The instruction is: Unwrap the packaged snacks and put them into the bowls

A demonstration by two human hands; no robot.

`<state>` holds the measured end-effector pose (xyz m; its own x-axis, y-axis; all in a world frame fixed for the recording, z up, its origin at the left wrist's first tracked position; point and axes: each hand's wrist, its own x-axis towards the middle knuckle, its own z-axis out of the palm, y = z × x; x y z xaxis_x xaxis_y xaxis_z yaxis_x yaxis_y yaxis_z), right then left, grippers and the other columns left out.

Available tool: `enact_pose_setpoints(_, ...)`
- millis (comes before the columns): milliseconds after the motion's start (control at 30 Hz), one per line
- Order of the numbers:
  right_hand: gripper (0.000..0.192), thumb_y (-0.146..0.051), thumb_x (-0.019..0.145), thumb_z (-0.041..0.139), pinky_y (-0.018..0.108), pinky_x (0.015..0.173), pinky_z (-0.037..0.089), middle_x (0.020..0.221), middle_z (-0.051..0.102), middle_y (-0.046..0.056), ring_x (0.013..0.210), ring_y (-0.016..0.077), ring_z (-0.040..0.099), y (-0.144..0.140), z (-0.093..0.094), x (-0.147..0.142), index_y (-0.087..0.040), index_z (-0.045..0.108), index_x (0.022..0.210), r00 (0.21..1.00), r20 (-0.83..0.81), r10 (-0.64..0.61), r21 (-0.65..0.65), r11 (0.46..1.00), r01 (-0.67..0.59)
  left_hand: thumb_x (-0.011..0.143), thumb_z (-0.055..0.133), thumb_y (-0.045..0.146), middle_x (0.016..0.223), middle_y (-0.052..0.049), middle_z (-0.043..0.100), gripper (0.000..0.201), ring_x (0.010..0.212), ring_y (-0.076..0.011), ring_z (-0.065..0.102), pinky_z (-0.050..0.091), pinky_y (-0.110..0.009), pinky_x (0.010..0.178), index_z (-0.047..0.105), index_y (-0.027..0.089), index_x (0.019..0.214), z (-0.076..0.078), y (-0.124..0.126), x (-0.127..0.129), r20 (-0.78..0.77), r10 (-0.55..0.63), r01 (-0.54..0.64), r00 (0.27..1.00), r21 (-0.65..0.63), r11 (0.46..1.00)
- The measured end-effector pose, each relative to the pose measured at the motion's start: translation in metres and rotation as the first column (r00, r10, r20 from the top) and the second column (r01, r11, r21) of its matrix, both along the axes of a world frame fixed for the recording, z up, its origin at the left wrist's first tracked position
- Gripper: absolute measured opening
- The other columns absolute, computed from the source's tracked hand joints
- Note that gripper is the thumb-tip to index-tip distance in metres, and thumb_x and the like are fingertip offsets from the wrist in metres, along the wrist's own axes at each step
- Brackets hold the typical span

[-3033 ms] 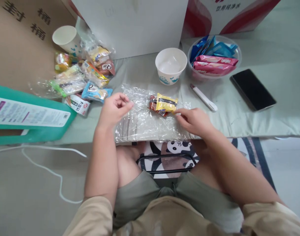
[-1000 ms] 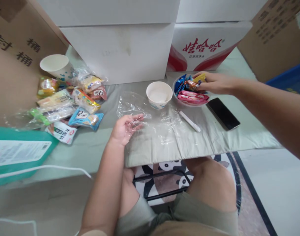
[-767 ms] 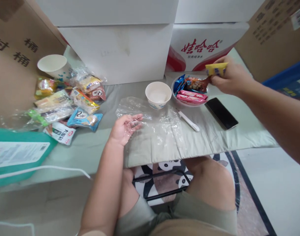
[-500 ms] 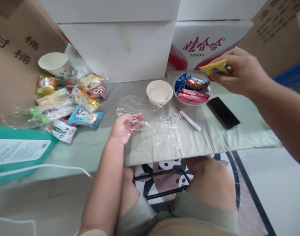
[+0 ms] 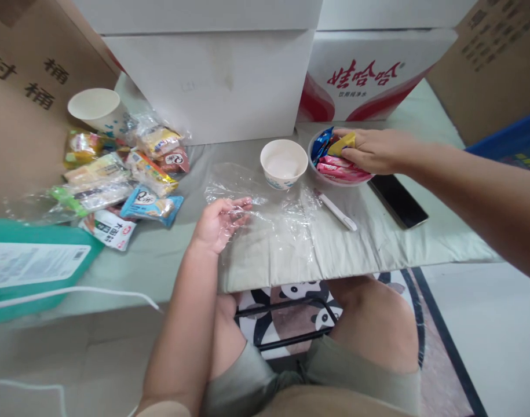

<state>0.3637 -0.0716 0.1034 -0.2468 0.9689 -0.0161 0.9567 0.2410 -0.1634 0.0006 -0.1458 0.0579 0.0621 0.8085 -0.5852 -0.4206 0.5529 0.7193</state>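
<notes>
My right hand (image 5: 369, 149) is closed on a yellow snack packet (image 5: 342, 143), down in a round plastic bowl (image 5: 343, 182). Blue packets (image 5: 320, 146) and pink packets (image 5: 336, 168) lie in the same bowl; my fingers cover its right side. On the table's front part my left hand (image 5: 223, 223) rests palm turned inward, fingers loosely spread, at the edge of a clear plastic bag (image 5: 269, 231). A white paper cup (image 5: 284, 165) stands just behind that bag, left of the bowl.
Several wrapped snacks (image 5: 149, 205) are heaped at the left beside another paper cup (image 5: 97, 113). A white-handled tool (image 5: 337, 211) and a black phone (image 5: 399, 201) lie before the bowl. White boxes (image 5: 208, 87) stand behind. A green container (image 5: 39, 260) and white cable (image 5: 103, 293) are at left.
My right hand has come down and left with the yellow packet, from above the phone into the bowl. My left hand has stayed in place.
</notes>
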Motion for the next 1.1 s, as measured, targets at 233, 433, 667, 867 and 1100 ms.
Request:
enact_pose_setpoints(233, 0.081, -0.060, 0.095, 0.058, 0.072, 0.113, 0.034, 0.159, 0.050, 0.023, 0.142, 0.0474, 0.049, -0.018, 0.014, -0.029, -0.019, 0.038, 0.162, 0.987, 0.145, -0.062, -0.051, 0.996, 0.070, 0.063, 0.059, 0.016, 0.094, -0.010, 0.079, 0.002, 0.084, -0.0178, 0.073, 0.061, -0.026, 0.068, 0.061, 0.016, 0.062, 0.000, 0.000, 0.000, 0.010, -0.010, 0.010, 1.000, 0.010, 1.000)
enact_pose_setpoints(433, 0.067, -0.039, 0.093, 0.055, 0.055, 0.121, 0.037, 0.154, 0.055, 0.022, 0.145, 0.0362, 0.051, -0.084, 0.041, -0.024, -0.012, 0.047, 0.154, 0.976, -0.182, -0.122, 0.317, 0.932, 0.175, 0.063, 0.059, 0.016, 0.092, -0.009, 0.079, 0.002, 0.084, -0.0198, 0.074, 0.061, -0.028, 0.068, 0.057, 0.017, 0.063, 0.002, -0.003, -0.003, 0.021, -0.023, 0.022, 1.000, 0.027, 0.999)
enact_pose_setpoints(667, 0.054, -0.046, 0.088, 0.066, 0.054, 0.109, 0.053, 0.139, 0.068, 0.014, 0.131, 0.0335, 0.064, -0.173, -0.049, -0.097, -0.023, 0.059, 0.137, 0.817, -0.401, 0.415, 0.366, 0.890, -0.273, 0.075, 0.056, 0.017, 0.087, -0.008, 0.077, 0.006, 0.067, -0.0135, 0.070, 0.057, -0.023, 0.055, 0.058, 0.016, 0.068, 0.007, -0.004, -0.004, -0.115, -0.024, 0.022, 0.993, -0.020, 1.000)
enact_pose_setpoints(867, 0.018, -0.022, 0.098, 0.054, 0.048, 0.103, 0.055, 0.122, 0.078, 0.010, 0.110, 0.0255, 0.074, -0.173, -0.118, -0.132, -0.022, 0.071, 0.102, 0.861, -0.379, 0.341, 0.328, 0.919, -0.220, 0.075, 0.064, 0.020, 0.062, 0.000, 0.067, 0.016, 0.045, -0.0096, 0.058, 0.029, -0.016, 0.037, 0.049, 0.020, 0.069, -0.007, -0.014, -0.025, -0.516, -0.066, 0.089, 0.854, 0.021, 0.996)
enact_pose_setpoints(1100, 0.013, -0.029, 0.091, 0.058, 0.032, 0.066, 0.054, 0.075, 0.075, 0.002, 0.067, 0.0184, 0.070, -0.178, -0.106, -0.122, -0.024, 0.069, 0.094, 0.759, -0.650, 0.045, 0.165, 0.983, 0.083, 0.072, 0.074, 0.027, 0.061, 0.004, 0.058, 0.024, 0.045, -0.0107, 0.046, 0.032, -0.023, 0.043, 0.057, 0.022, 0.089, -0.017, -0.020, -0.070, -0.824, -0.023, 0.160, 0.566, 0.082, 0.984)
